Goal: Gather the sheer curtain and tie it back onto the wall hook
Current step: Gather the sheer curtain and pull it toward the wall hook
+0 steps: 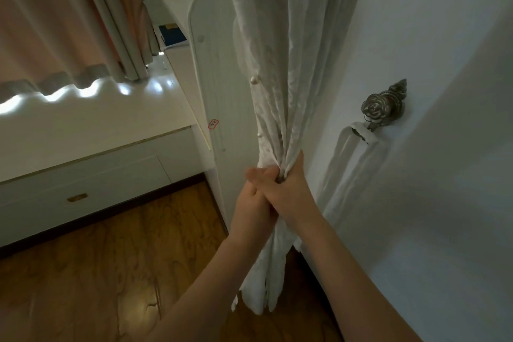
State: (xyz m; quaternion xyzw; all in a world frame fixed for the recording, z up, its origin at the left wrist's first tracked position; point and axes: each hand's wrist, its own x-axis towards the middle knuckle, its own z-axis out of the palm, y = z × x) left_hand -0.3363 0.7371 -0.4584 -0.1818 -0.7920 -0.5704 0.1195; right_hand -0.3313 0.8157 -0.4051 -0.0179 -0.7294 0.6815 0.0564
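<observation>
The white sheer curtain (288, 58) hangs in a tight bundle in front of the wall, with small pearl beads along its left edge. My right hand (288, 191) grips the bundle from the right side. My left hand (254, 197) grips it from the left, right against the other hand. The curtain's loose lower end hangs below both hands. On the wall to the right sits a metal rose-shaped hook (384, 107). A white tieback strap (349, 164) hangs from that hook, apart from the bundle.
A white cabinet side panel (219, 69) stands just left of the curtain. A pink heavy curtain (55, 22) hangs at far left above a white window bench with a drawer (83, 183). The floor (116, 272) is wood.
</observation>
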